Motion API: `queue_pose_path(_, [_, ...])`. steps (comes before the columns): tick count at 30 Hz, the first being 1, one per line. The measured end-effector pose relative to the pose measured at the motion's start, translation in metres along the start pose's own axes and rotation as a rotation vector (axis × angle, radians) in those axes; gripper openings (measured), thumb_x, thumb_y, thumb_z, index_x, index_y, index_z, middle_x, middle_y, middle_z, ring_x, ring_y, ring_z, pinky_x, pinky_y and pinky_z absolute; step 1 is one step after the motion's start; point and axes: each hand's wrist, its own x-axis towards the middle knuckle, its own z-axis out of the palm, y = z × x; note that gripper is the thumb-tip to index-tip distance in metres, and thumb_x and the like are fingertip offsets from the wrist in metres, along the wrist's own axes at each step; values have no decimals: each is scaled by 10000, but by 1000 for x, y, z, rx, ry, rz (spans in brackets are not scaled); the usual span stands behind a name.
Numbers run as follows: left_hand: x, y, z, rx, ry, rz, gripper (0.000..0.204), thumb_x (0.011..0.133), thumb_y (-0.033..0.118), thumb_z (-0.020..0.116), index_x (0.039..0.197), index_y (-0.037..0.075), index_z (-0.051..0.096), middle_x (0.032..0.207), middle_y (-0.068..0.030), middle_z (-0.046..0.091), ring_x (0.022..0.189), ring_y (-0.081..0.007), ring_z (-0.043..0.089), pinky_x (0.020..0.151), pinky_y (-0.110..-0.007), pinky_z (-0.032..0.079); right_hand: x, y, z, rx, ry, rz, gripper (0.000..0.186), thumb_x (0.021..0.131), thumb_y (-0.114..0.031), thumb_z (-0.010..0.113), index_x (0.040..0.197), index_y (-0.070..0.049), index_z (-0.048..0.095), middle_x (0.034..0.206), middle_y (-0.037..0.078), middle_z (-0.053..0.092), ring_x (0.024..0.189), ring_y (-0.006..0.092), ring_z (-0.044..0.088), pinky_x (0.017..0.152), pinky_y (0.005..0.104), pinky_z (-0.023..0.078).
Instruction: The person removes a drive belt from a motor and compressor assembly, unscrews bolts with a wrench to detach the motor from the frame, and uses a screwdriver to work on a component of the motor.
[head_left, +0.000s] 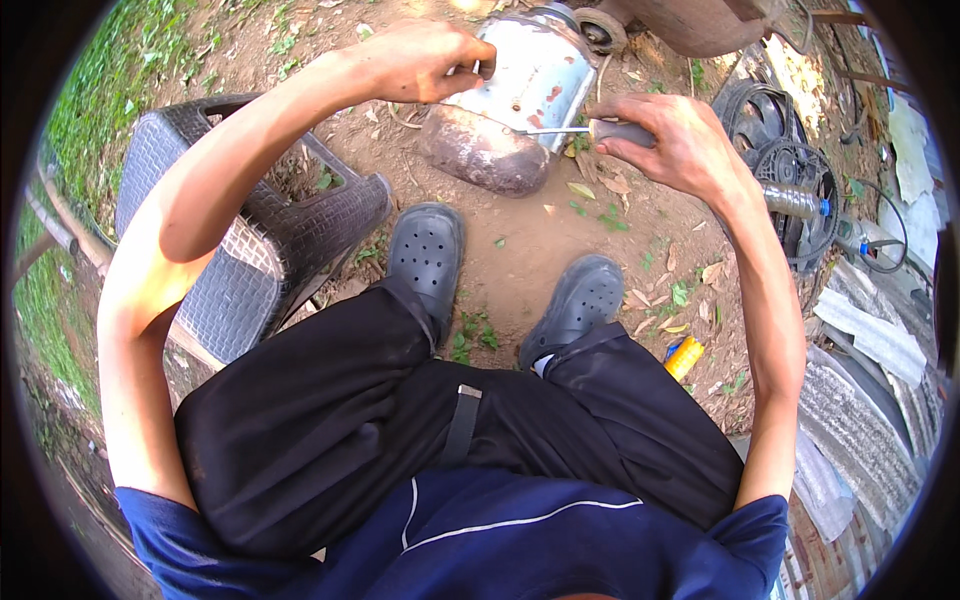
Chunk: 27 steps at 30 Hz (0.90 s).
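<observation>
A pale blue-white metal cylinder (552, 78) with rust patches leans tilted over a brown rock (487, 155) on the dirt. In my right hand (682, 142) is a screwdriver (620, 133), gripped by its dark handle. Its thin metal shaft points left, with the tip at the cylinder's lower part. At the cylinder's left side, my left hand (428, 64) has its fingers curled and pinched. Whatever those fingers hold, if anything, is hidden.
A dark woven-pattern plastic stool (222, 300) lies tipped at the left. Black round grilles (770, 130), a clear bottle (793, 199) and corrugated sheets (870, 425) are at the right. A rusty metal vessel (690, 22) is behind; a yellow object (684, 357) lies near my knee.
</observation>
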Motion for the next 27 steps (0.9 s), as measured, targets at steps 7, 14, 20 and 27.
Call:
queue_pose_path(7, [-6,-8,9,16,-7,-32,208,857,203,604,1002,53,605,867,-151,658,868,-354,643,751,-469,487,13,-13,-12,-84,2,-65,314,808,-295,714,1063,-112,695,956,102,699,907,299,668,765,406,543])
queue_pose_path(14, [-5,-8,11,-26,-68,-43,191,817,153,614,972,42,598,853,-113,646,849,-315,645,754,-439,489,16,-16,-14,-142,-20,-77,300,818,-257,709,1082,-117,685,921,107,681,867,312,660,735,406,533])
queue_pose_path(20, [-3,-5,11,-49,-110,-59,187,811,143,620,967,40,600,849,-115,648,849,-318,646,751,-437,489,19,-20,-21,-168,-10,-83,272,810,-261,706,1037,-111,704,938,68,693,895,270,667,762,388,544])
queue_pose_path(27, [-7,-24,15,20,-73,-213,180,834,126,603,983,25,614,833,-139,675,837,-327,660,745,-440,504,20,-25,-20,-244,11,-101,248,825,-260,693,1034,-128,705,899,47,675,873,256,662,750,385,541])
